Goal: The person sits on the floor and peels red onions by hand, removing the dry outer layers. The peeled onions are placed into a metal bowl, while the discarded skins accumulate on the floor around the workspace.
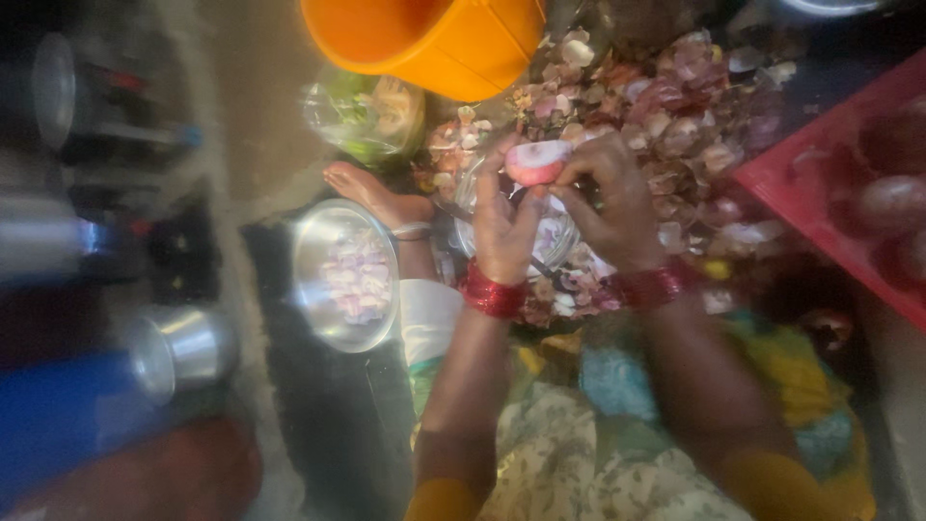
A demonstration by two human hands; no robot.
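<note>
Both our hands, left hand (503, 224) and right hand (610, 205), pinch one peeled onion (536, 161) above the steel bowl (344, 276): light, firm, slippery; we grip its ends.

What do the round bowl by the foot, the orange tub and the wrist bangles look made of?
Bowl: likely steel, shiny grey with mirror glare. Orange tub: looks like plastic, smooth, even colour, soft sheen. Bangles: red and glittery, glass or plastic, too blurred to tell.

Single head-worn view, looking steeply down, close over the lap and floor
</note>
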